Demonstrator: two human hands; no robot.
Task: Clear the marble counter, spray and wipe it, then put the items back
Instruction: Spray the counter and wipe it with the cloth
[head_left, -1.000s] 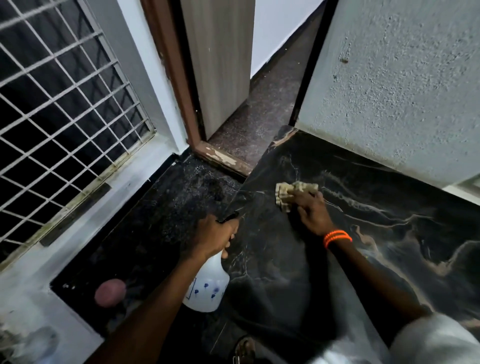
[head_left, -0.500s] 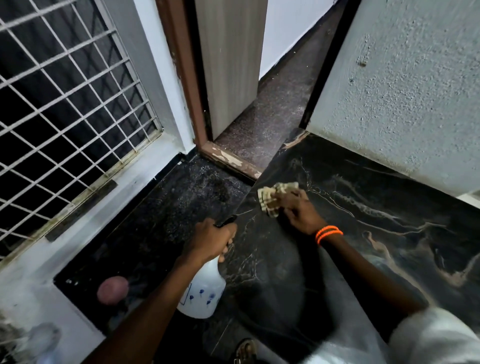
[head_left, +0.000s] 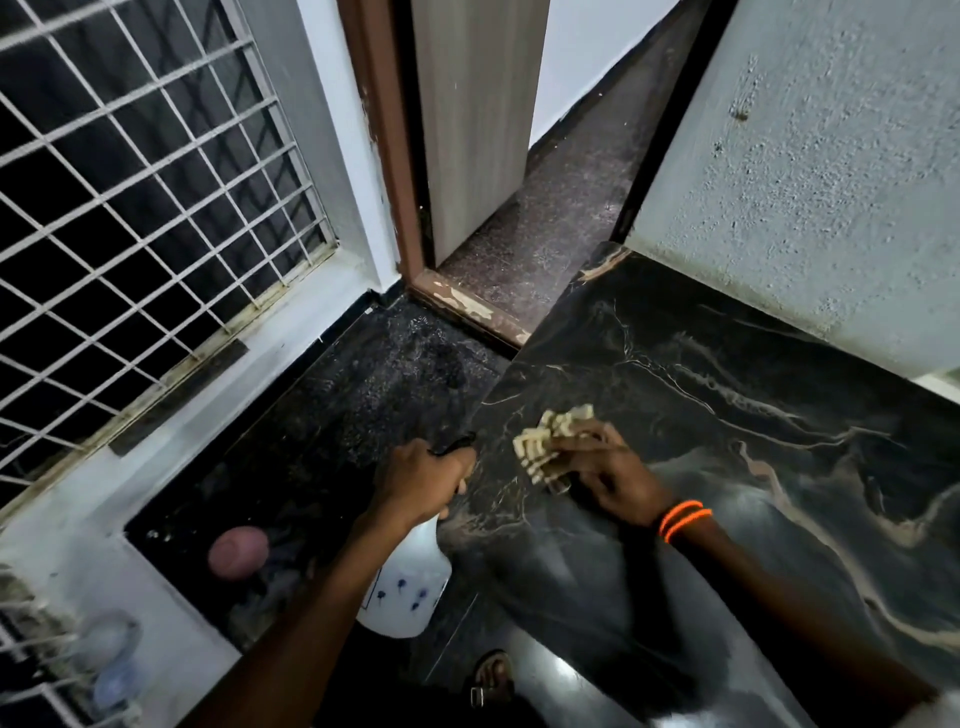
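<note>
1. Right hand (head_left: 610, 470) presses cloth (head_left: 551, 442) on the surface (head_left: 753, 426), near its left edge.
2. Left hand (head_left: 423, 480) holds spray bottle (head_left: 405, 587) just left of that edge, over the floor (head_left: 337, 415).
3. Window grille (head_left: 145, 208) far left; door (head_left: 478, 114) behind; wall (head_left: 831, 171) behind the surface.

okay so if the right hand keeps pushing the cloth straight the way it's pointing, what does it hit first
The right hand points up-left with the cloth ahead of its fingers. Going straight on, it likely reaches the counter edge first, then open air over the floor toward the door sill. Depth is hard to judge.
</note>
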